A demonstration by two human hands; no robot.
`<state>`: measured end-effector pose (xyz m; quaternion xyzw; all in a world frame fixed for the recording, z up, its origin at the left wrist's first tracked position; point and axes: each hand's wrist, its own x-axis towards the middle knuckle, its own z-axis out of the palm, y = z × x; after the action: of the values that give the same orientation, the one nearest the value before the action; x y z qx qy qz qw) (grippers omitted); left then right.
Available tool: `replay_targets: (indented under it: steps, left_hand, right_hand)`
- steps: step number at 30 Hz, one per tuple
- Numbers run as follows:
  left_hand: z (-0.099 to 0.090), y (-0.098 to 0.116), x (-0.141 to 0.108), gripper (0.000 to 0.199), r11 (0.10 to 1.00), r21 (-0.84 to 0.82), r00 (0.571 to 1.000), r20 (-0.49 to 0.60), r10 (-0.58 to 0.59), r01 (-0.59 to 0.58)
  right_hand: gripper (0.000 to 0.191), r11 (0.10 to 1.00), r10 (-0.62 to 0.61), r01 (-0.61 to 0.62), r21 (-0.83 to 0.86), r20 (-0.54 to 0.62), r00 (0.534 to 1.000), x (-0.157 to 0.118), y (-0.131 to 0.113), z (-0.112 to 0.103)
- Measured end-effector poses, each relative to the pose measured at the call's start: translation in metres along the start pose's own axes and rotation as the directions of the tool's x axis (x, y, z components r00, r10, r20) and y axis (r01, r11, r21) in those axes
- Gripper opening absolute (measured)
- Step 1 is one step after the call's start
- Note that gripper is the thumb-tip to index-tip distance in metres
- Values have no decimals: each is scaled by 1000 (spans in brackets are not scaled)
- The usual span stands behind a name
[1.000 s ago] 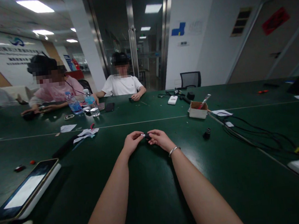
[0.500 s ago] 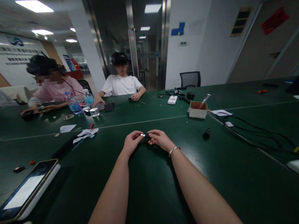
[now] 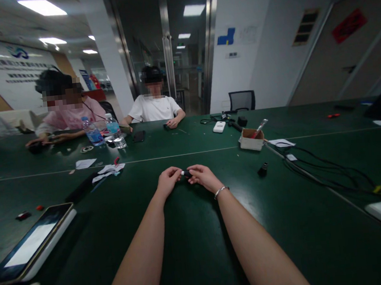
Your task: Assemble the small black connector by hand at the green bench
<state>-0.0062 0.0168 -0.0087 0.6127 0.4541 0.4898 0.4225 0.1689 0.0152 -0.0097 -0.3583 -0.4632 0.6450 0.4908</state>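
Observation:
Both of my hands are together over the green table, around a small black cylindrical piece (image 3: pixel 187 174) with a silver end. My left hand (image 3: pixel 169 181) is closed in a pinch at the silver end, its thumb and forefinger pressed together. My right hand (image 3: pixel 203 177), with a silver bracelet at the wrist, is closed on the black part. The fingers partly cover the piece, so its exact kind cannot be made out. A second small black piece (image 3: pixel 263 169) sits on the table to the right of my hands.
An open cardboard box (image 3: pixel 252 143) with tools stands ahead on the right, near black cables (image 3: pixel 329 171). At left lie a phone (image 3: pixel 34 240) on a white block and paper scraps (image 3: pixel 108 171). Water bottles (image 3: pixel 116 131) stand across the table, where two people sit.
My hands stay almost in place, still on the black piece. Across the table, a hand of the person in white has moved, and more of the right-hand bottle shows.

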Motion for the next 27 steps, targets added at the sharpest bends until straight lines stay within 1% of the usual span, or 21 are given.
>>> replay_targets:
  steps: [3, 6, 9, 14, 21, 27]
  left_hand:
    - [0, 1, -1, 28, 1000, 30, 1000, -11, -4, 5]
    - [0, 0, -1, 29, 997, 75, 999, -21, 25, -23]
    - [0, -4, 1, 32, 997, 70, 999, -28, 45, -43]
    - [0, -7, 3, 31, 995, 95, 1000, -13, 27, -26]
    - [0, -5, 2, 23, 997, 56, 999, 18, 51, -52]
    - [-1, -10, 4, 26, 997, 54, 998, 3, 61, -61]
  right_hand:
    - [13, 1000, 0, 0, -3, -3, 1000, 1, 0, 0]
    - [13, 1000, -6, 6, -6, -3, 1000, 2, 2, 0]
    - [12, 1000, -7, 7, -8, -5, 1000, 2, 3, 0]
    - [12, 1000, -5, 5, 0, -13, 1000, 2, 3, 0]
    - [13, 1000, -11, 10, 7, 7, 1000, 3, 4, -2]
    - [12, 1000, -2, 2, -1, -3, 1000, 3, 3, -2]
